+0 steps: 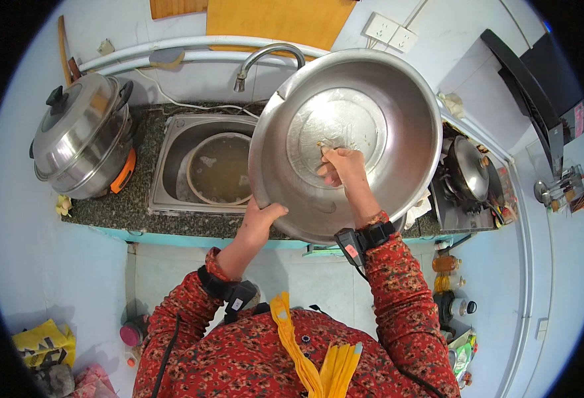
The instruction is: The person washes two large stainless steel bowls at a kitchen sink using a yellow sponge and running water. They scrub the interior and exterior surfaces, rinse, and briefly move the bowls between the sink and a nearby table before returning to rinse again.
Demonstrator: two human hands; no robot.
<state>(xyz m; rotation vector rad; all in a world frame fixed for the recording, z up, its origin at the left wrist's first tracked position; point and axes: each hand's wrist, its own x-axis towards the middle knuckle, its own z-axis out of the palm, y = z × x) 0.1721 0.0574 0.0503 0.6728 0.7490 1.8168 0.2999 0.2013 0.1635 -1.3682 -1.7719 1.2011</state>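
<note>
A large stainless steel basin [406,124] is tilted toward me over the counter, to the right of the sink. My left hand [262,221] grips its lower left rim, the thumb on the inside. Inside the basin, my right hand [344,166] has its fingers curled and pinches a small brownish bit above the wet bottom; what exactly it is I cannot tell. In the steel sink [172,149] sits a round container [191,169] of cloudy water, partly hidden by the basin. The curved faucet [240,82] stands behind, to the basin's left.
A lidded steel steamer pot [80,139] stands at the left of the granite counter [142,199]. On the right, a lidded wok [471,166] rests on the stove. Bottles [446,263] line the floor by the right wall. White pipes [212,42] run along the back wall.
</note>
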